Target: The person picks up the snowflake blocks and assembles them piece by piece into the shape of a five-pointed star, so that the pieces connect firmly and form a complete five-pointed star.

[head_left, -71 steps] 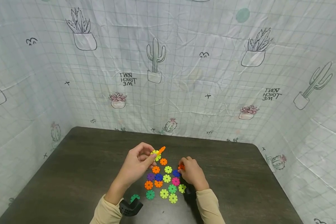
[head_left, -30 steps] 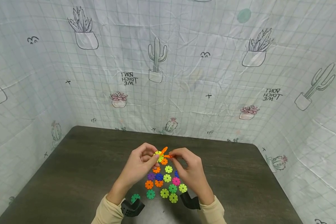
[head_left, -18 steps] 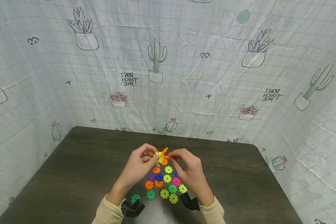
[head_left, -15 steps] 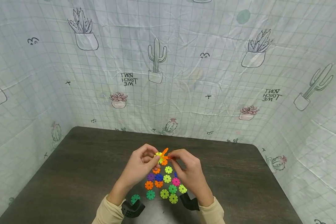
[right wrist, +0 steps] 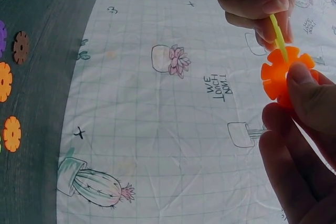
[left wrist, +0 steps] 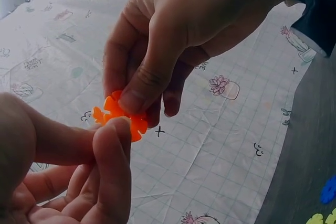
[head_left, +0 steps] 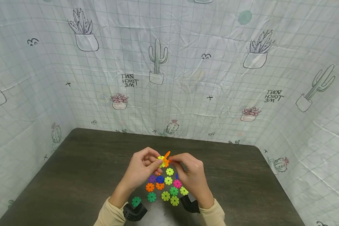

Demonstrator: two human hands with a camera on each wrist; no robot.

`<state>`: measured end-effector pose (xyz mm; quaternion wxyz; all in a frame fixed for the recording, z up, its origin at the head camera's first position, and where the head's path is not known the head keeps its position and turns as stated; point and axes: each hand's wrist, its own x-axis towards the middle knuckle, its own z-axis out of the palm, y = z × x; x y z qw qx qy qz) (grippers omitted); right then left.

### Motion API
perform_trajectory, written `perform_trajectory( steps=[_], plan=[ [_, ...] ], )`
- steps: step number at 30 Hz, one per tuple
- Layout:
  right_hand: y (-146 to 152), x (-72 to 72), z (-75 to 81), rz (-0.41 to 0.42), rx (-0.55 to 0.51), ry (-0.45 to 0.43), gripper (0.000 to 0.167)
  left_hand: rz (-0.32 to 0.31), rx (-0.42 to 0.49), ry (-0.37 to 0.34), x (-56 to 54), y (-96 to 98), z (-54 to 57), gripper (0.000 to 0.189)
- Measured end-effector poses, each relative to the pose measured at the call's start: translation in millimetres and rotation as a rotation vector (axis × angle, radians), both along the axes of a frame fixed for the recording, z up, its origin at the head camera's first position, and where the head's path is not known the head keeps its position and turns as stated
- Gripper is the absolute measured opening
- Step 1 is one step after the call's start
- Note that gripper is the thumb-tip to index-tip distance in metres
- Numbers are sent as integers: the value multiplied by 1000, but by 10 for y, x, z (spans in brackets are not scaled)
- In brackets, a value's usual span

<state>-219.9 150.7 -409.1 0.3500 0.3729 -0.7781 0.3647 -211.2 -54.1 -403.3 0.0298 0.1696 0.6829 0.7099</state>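
Above the table, my left hand (head_left: 141,166) pinches a yellow notched disc (head_left: 161,160), the flower-shaped interlocking kind, with an orange disc (head_left: 167,154) set into it at an angle. My right hand (head_left: 191,171) pinches another orange disc (left wrist: 138,127) between thumb and forefinger, right up against the joined pieces. Seen edge-on in the right wrist view, the yellow disc (right wrist: 277,34) meets an orange disc (right wrist: 273,77). Fingertips partly cover the contact, so I cannot tell how deep the slots engage.
Loose discs lie below the hands: blue (head_left: 160,179), pink (head_left: 177,183), green (head_left: 151,196), yellow (head_left: 174,201), orange (head_left: 150,187) and several others. The dark table (head_left: 237,175) meets a cactus-print cloth (head_left: 186,78) at its back and sides. Each wrist wears a black mount.
My right hand has picked up an orange disc from the right of the pile and brought it left to the pieces in my left hand. Lately both hands have sunk slightly together.
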Motion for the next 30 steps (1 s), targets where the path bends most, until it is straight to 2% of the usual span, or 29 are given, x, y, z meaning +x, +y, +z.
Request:
perform_trajectory(
  steps=[9,18,25,28,30],
  plan=[
    [8,-9,20,-7,-3,4,24,-3,14,21,-19,8,-14,18],
    [1,-8,6,49,-10,-95,21,-1,5,-3,-31,-32,-20,21],
    [38,-34,-9,53,-13,-153,32,32,-12,-40,-95,-99,-45,20],
    [93,-61,-20,16,-8,-173,36,64,-28,-74,-147,-191,-69,20],
    [133,-86,-38,-22,13,-176,34,107,-43,-99,-197,-286,-105,20]
  ],
)
